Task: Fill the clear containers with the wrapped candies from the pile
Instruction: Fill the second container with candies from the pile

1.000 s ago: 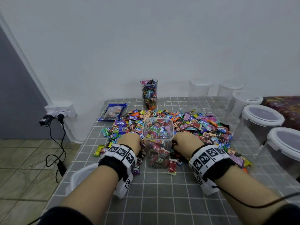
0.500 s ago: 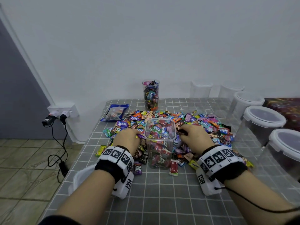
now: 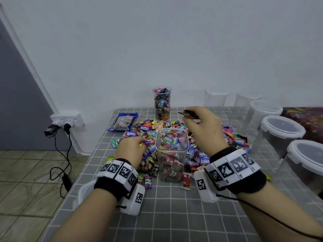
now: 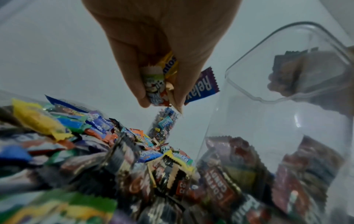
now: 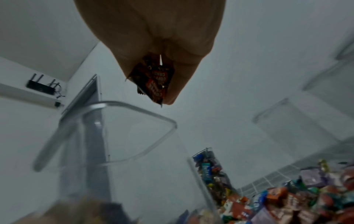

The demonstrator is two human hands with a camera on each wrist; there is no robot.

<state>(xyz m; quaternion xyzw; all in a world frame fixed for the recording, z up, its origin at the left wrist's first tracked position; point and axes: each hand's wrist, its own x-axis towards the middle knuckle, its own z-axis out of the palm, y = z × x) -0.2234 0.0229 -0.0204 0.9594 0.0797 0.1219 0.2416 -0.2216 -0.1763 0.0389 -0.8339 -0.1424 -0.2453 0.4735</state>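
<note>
A clear square container (image 3: 172, 154), over half full of wrapped candies, stands on the grey checked table in front of the candy pile (image 3: 145, 130). My left hand (image 3: 133, 148) sits just left of the container, level with its rim, and grips several candies (image 4: 164, 78), among them a purple Relaxa wrapper (image 4: 204, 86). My right hand (image 3: 204, 126) is raised behind and to the right of the container's rim (image 5: 134, 131) and pinches dark brown candies (image 3: 188, 114) (image 5: 153, 81). A tall round container (image 3: 162, 103) full of candies stands at the back.
Several lidded clear containers (image 3: 279, 133) line the right side of the table, with two open ones (image 3: 215, 98) by the wall. A blue candy bag (image 3: 123, 121) lies at the back left. A white lid (image 3: 82, 193) sits at the table's left edge. Wall sockets with plugs (image 3: 61, 124) are at the left.
Both hands lifted out of the pile with candies. The right hand rose well above the container's rim; the left came up to rim height at its left side.
</note>
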